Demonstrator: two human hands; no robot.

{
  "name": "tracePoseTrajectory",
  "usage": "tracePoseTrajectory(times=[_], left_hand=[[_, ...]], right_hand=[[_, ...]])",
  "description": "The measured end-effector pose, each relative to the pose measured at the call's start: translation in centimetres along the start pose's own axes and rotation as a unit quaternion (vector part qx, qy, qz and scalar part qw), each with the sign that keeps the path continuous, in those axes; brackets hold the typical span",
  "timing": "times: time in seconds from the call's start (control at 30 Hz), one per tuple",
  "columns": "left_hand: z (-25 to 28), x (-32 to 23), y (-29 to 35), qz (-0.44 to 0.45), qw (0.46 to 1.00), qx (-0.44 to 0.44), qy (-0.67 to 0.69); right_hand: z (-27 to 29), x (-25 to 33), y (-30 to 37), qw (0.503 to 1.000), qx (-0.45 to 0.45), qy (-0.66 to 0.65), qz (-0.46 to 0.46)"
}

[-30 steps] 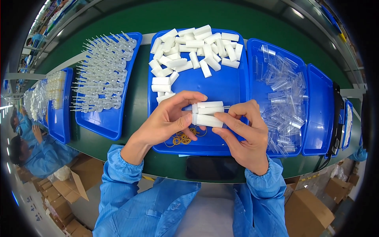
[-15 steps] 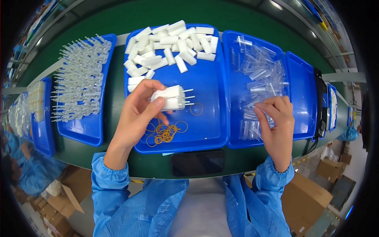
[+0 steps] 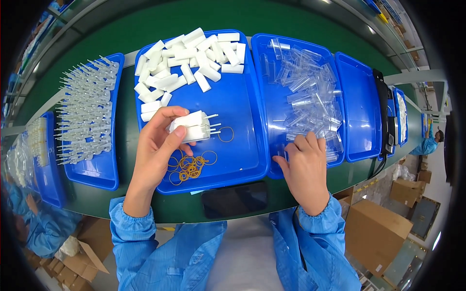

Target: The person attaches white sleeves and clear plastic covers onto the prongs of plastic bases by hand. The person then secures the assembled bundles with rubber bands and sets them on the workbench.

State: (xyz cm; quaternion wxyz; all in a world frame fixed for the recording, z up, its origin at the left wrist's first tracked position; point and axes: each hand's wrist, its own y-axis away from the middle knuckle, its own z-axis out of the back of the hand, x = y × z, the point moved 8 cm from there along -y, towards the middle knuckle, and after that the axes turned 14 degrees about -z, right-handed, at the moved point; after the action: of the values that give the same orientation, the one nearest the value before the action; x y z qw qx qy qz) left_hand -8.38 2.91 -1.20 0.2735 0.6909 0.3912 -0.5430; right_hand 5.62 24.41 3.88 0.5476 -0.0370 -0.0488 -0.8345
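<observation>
My left hand [image 3: 153, 153] is closed around a bundle of white foam blocks [image 3: 195, 127]; several thin white rods stick out of its right end. It hangs above the middle blue tray [image 3: 245, 155]. Under it lie yellow-brown rubber bands [image 3: 191, 168], with a single band [image 3: 225, 134] apart to the right. Loose white foam blocks [image 3: 177, 62] fill that tray's far end. My right hand [image 3: 307, 172] is over the near part of the right blue tray [image 3: 275, 109], thumb spread away, fingers bent down at the clear plastic pieces [image 3: 313, 92]. Its fingertips are partly hidden.
A left tray [image 3: 92, 170] carries rows of translucent stemmed parts [image 3: 87, 111]. Further right stands another blue tray [image 3: 359, 111], with a black device [image 3: 383, 114] at its edge. A dark phone-like slab [image 3: 234, 199] lies at the table's near edge. Cardboard boxes [image 3: 376, 233] stand below.
The whole view has shifted, moving the trays leftward in it. My right hand has turned palm-down and moved toward the near clear pieces, its thumb parting from the fingers. My left hand keeps its bundle.
</observation>
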Motion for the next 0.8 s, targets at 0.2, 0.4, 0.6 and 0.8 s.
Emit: tracePoseTrajectory(times=[0.2, 0.4, 0.6, 0.8], left_hand=[[-0.1, -0.2, 0.0, -0.003, 1.0, 0.007, 0.007], [-0.3, -0.4, 0.3, -0.032, 0.999, 0.02, -0.014], [-1.0, -0.9, 0.3, -0.059, 0.996, 0.054, -0.027], [-1.5, -1.2, 0.2, -0.065, 0.996, 0.051, -0.034]], right_hand=[[0.8, 0.3, -0.3, 0.996, -0.004, -0.093, 0.002], [3.2, 1.9, -1.3, 0.933, 0.051, -0.356, 0.017], [3.1, 5.2, -3.1, 0.87, 0.077, -0.471, 0.12], [0.1, 3.7, -4.5, 0.741, 0.112, -0.661, 0.049]])
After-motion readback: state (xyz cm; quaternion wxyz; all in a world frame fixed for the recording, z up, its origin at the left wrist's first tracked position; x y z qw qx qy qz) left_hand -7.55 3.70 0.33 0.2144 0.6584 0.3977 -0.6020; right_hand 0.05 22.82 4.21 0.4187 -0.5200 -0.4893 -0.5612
